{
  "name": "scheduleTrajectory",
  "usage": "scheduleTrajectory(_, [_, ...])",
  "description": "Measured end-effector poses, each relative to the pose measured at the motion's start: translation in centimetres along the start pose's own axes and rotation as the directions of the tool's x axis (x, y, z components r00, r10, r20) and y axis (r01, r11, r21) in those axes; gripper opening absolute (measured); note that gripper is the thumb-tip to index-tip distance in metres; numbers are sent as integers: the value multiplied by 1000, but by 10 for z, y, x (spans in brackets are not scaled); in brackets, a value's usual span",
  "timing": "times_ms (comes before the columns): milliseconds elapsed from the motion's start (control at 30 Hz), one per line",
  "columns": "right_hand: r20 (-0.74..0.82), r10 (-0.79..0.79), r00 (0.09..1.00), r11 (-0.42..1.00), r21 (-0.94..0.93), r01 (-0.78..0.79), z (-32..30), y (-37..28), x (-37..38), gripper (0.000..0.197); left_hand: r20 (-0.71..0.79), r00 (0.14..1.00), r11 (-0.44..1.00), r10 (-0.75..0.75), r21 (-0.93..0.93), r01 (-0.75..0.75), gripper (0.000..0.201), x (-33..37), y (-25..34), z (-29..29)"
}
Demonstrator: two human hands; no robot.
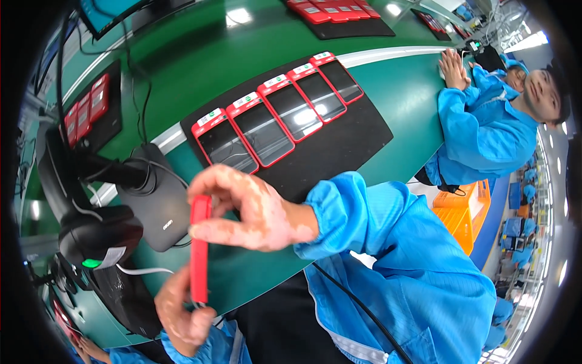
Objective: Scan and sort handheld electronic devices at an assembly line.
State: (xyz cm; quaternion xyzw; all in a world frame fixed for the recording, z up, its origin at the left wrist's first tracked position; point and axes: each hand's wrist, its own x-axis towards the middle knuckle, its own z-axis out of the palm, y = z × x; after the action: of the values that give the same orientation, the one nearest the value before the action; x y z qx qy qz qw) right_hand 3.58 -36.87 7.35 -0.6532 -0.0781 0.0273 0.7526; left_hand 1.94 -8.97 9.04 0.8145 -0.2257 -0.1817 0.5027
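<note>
Both my hands hold a red handheld device [199, 261], seen edge-on, so its screen does not show. My right hand [248, 212] pinches its upper end between thumb and fingers. At the lower end, my left hand [182, 312] grips it, fingers closed and partly hidden behind it. Just left of it stands a black barcode scanner [100, 233] with a green light, on a stand with a dark base [160, 212]. Beyond my right hand, a row of several red-framed devices with dark screens [260, 130] lies face up on a black mat [339, 158].
More red devices lie on mats at the left [91, 109] and far side [333, 11] of the green table [400, 115]. Cables hang near a monitor [112, 15]. At the right, a person in blue [485, 133] sits by an orange crate [458, 218].
</note>
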Motion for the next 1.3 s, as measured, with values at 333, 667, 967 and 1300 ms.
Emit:
scheduleTrajectory(333, [-35,-75,997,996,-58,72,-23,14,-36,54,-68,969,955,239,197,-222,78,7,-17,57])
scheduleTrajectory(667, [-16,-146,989,988,-50,145,-29,16,-33,50,-130,943,921,308,290,-261,86,11,-24,62])
scheduleTrajectory(967, [2,-92,996,994,-53,92,-20,24,-35,50,-223,931,950,288,186,-249,79,1,-30,66])
scheduleTrajectory(1300, [67,-66,996,998,5,65,-29,21,-32,51,-206,941,947,268,233,-219,81,13,-17,69])
